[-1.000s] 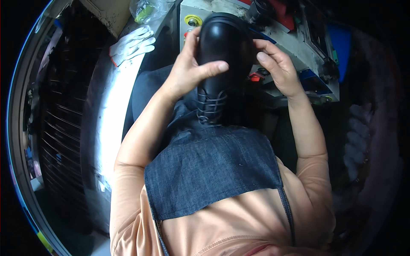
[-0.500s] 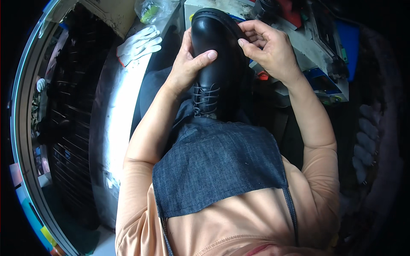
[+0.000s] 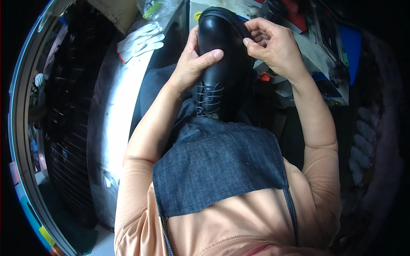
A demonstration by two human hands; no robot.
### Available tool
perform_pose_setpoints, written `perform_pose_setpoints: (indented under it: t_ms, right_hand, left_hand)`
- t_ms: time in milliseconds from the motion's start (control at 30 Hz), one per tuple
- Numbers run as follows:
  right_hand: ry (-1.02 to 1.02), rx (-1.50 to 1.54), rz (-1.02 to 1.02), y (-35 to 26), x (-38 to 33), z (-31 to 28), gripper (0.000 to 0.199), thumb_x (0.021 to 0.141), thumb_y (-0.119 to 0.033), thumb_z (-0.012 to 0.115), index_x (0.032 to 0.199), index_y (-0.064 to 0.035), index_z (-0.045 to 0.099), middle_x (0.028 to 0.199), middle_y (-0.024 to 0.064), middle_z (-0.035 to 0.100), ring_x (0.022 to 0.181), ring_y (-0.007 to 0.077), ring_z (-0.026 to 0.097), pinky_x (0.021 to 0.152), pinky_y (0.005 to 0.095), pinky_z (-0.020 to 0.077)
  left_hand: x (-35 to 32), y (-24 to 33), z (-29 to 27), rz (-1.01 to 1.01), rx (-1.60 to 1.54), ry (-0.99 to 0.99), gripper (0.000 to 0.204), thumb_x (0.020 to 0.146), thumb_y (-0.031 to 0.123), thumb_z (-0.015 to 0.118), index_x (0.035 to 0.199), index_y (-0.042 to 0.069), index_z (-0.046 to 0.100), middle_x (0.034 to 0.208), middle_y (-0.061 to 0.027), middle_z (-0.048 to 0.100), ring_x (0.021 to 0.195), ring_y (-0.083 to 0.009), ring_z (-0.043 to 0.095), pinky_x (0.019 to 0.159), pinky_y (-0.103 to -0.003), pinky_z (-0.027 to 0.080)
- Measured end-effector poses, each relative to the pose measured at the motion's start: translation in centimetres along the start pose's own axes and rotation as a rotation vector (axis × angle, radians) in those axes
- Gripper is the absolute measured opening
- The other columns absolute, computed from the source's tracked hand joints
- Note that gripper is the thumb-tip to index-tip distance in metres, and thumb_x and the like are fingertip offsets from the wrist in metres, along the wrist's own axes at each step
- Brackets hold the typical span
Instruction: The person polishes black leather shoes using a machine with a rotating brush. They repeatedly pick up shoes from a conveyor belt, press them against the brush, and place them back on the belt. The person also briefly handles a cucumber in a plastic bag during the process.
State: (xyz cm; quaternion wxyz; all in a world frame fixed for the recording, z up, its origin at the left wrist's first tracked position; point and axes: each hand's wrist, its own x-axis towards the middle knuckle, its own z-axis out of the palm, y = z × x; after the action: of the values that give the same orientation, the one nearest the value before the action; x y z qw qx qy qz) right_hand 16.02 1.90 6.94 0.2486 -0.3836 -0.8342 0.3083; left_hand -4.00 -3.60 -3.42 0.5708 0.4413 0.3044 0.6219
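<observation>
A black leather lace-up boot [image 3: 212,38] lies before me, its rounded toe pointing away and its laces [image 3: 209,100] toward my apron. My left hand [image 3: 194,64] wraps its left side, with the thumb across the upper. At the right side of the toe, my right hand [image 3: 273,47] has its fingers curled and its thumb and fingertips pinched at the dark sole edge [image 3: 237,25]. Whether those fingertips hold a separate strip or only the edge is hard to see in the shadow. The boot's shaft is partly lost against dark cloth.
On the pale, shiny surface at left lies a white work glove [image 3: 141,40] beside a clear plastic bag [image 3: 160,8]. A cluttered grey bench unit [image 3: 318,51] stands beyond my right hand, with a small red object [image 3: 265,77] near it. Several grey glove-like pieces [image 3: 363,141] lie far right.
The boot's toe and both hands have shifted slightly to the right in view, as have the things behind them. Both hands keep about the same hold.
</observation>
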Motion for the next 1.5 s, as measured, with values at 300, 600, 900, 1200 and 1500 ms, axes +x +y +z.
perform_pose_setpoints:
  t_ms: [300,600,900,1200,1500]
  right_hand:
    - [-0.144,0.752,0.268,19.6,-9.9,6.2,0.087,0.094,-0.06,0.056,0.151,0.0,0.03,0.149,0.0122,0.042,0.138,0.0234,0.041,0.115,0.0383,0.0324]
    - [0.009,1.084,0.504,10.0,-4.5,13.0,0.054,0.102,-0.044,0.05,0.135,-0.0014,0.052,0.124,0.0112,0.061,0.108,0.0256,0.063,0.094,0.0403,0.0522]
    - [-0.231,1.007,0.241,-2.0,2.0,18.7,0.067,0.101,-0.055,0.046,0.137,0.0021,0.048,0.128,0.012,0.06,0.115,0.0225,0.06,0.099,0.0359,0.048]
    - [-0.667,0.627,-0.196,-7.3,4.1,22.5,0.075,0.102,-0.061,0.036,0.143,0.0005,0.045,0.134,0.0164,0.054,0.119,0.0221,0.055,0.096,0.0335,0.0461]
    - [-0.612,0.753,0.191,1.4,4.4,19.5,0.051,0.107,-0.041,0.043,0.135,0.0011,0.052,0.118,0.0122,0.064,0.1,0.0156,0.063,0.084,0.0266,0.0524]
  left_hand:
    - [0.3,-0.8,-0.2,0.173,0.047,0.019,0.099,0.074,0.033,0.086,0.147,-0.003,0.031,0.139,-0.0163,0.045,0.134,-0.0252,0.041,0.114,-0.035,0.03]
    - [-3.8,-0.2,-1.9,0.175,0.134,0.286,0.126,0.077,0.057,0.079,0.157,-0.001,0.001,0.157,-0.0254,0.025,0.146,-0.0323,0.028,0.118,-0.038,0.024]
    - [-14.6,7.6,-6.0,0.073,-0.009,0.236,0.105,0.07,0.031,0.084,0.15,0.001,0.022,0.133,-0.0144,0.048,0.124,-0.0235,0.048,0.106,-0.035,0.04]
    - [-29.1,9.6,-16.3,0.386,-0.504,0.742,0.033,0.086,0.03,0.07,0.107,0.004,0.066,0.096,-0.0087,0.071,0.091,-0.0196,0.069,0.092,-0.036,0.054]
    - [-52.3,17.7,-30.5,0.69,-0.331,1.502,0.035,0.089,0.034,0.068,0.109,0.006,0.066,0.104,-0.0121,0.068,0.098,-0.0268,0.066,0.087,-0.047,0.055]
